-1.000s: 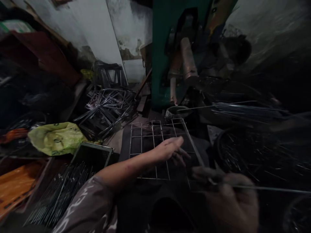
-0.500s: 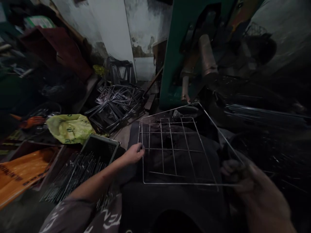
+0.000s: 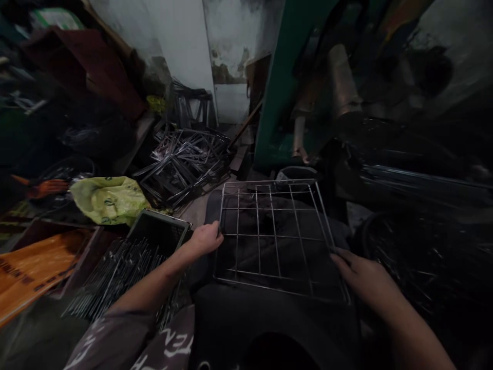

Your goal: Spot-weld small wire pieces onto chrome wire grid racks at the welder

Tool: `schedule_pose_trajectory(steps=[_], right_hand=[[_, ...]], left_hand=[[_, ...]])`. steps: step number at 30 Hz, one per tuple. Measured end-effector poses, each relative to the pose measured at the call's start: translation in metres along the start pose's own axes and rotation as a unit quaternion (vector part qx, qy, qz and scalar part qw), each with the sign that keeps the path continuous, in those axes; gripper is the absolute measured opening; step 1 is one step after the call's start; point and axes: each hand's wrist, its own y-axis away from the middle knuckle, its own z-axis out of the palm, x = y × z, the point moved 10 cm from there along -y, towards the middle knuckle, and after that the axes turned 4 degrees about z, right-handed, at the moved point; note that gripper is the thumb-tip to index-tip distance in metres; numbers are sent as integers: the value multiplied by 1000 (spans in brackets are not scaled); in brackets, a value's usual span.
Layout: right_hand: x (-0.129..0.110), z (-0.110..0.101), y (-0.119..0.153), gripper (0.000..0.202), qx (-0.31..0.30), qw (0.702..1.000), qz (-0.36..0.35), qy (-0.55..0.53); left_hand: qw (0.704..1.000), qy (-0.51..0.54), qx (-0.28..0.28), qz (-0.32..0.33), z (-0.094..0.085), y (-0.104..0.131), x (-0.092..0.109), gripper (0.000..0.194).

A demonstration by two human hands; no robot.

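well left of the wire grid, an orange bag lies lowest, with an orange glove above it, farther from the grid's near edge. next, nearer the grid, come a crumpled yellow bag and a green crate, with a bundle of metal rods before it. beyond the grid's far left corner is a tangled pile of wire frames.

at the grid's left side, the left hand is curled closed, gripping the wire frame. this frame runs round the grid, and both lie over dark cloth. past the grid's far edge stand a green machine and a copper-coloured bar.

at the grid's right side, the right hand pinches the frame's right edge between thumb and fingers, nearly closed; whether it grips the grid too, i cannot tell. right of the grid is a dark tub.
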Motion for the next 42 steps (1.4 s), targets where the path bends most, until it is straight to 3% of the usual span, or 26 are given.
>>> schedule_pose_trajectory(steps=[3, 6, 10, 14, 16, 19, 22, 26, 29, 31, 34, 35, 37, 39, 40, 42], right_hand=[[-3, 5, 0, 45, -66, 996, 18, 52], [-7, 0, -3, 40, -75, 994, 24, 74], [-15, -23, -24, 36, -6, 999, 6, 46], [-22, -44, -72, 30, 64, 988, 6, -140], [-18, -38, -96, 28, 38, 961, 58, -268], [-17, -19, -117, 36, -37, 889, 118, -440], [-16, -6, -124, 48, -77, 848, 144, -504], [-12, 2, -133, 37, -74, 863, 143, -478], [-11, 0, -143, 20, -26, 900, 121, -418], [-11, -3, -144, 16, 1, 908, 108, -405], [-16, -12, -133, 19, 25, 901, 64, -429], [-17, -17, -125, 21, 39, 897, 45, -438], [-18, -30, -108, 28, 66, 885, 4, -460], [-16, -39, -94, 37, 70, 875, -36, -477], [-12, -42, -91, 40, 59, 878, -51, -473], [13, -42, -92, 41, 33, 911, -31, -409]], left_hand=[[999, -45, -1, 13, -2, -4, 4, 27], [998, -59, -7, 31, -1, -5, 7, 30], [997, -54, -30, 36, 4, -5, 7, 33], [997, -60, -33, 38, 4, -5, 8, 32], [997, -64, -26, 42, 4, -5, 8, 31], [996, -60, -30, 52, 8, -1, 7, 31], [997, -34, -38, 53, 12, 2, 6, 31], [998, 19, -36, 42, 15, 0, 0, 33], [995, 87, -22, 46, 21, -6, -10, 35], [983, 177, 2, 52, 25, -11, -17, 37], [927, 371, 62, 1, 25, -19, -36, 44], [891, 446, 86, -25, 23, -21, -42, 49], [791, 596, 122, -56, 16, -27, -45, 57], [693, 711, 111, -42, 6, -36, -30, 59], [662, 744, 86, -30, 2, -42, -19, 58], [645, 764, 21, -16, 0, -50, 3, 54]])
